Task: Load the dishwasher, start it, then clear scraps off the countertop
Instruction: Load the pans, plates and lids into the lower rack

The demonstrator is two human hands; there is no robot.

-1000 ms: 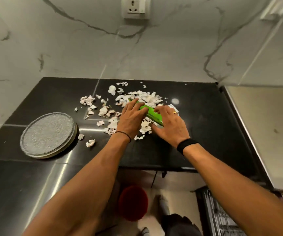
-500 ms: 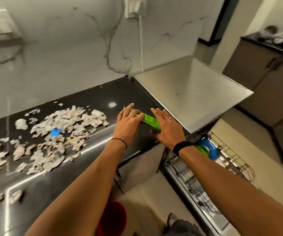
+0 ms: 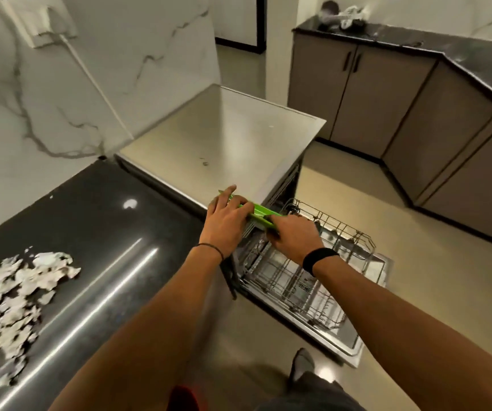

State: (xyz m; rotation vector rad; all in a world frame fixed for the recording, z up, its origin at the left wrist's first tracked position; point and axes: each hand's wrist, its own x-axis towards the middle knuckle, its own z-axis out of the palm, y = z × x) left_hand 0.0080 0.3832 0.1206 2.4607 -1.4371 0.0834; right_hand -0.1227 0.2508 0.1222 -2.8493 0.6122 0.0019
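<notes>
A flat green plastic item (image 3: 261,214) is held between both hands above the front corner of the steel dishwasher (image 3: 224,134). My left hand (image 3: 227,221) grips its left end and my right hand (image 3: 293,237) grips its right end. Below them the dishwasher's wire rack (image 3: 312,271) is pulled out over the open door. A heap of white scraps (image 3: 16,295) lies on the black countertop (image 3: 105,226) at the far left.
A white cable (image 3: 90,78) runs down the marble wall behind the dishwasher. Brown cabinets (image 3: 387,99) with a black top stand at the back right. A red object (image 3: 184,398) shows at the bottom edge, and my foot (image 3: 301,363) is on the beige floor.
Both hands have carried the green item to the right, from the scrap heap on the countertop to above the pulled-out dishwasher rack. The view has swung right with them.
</notes>
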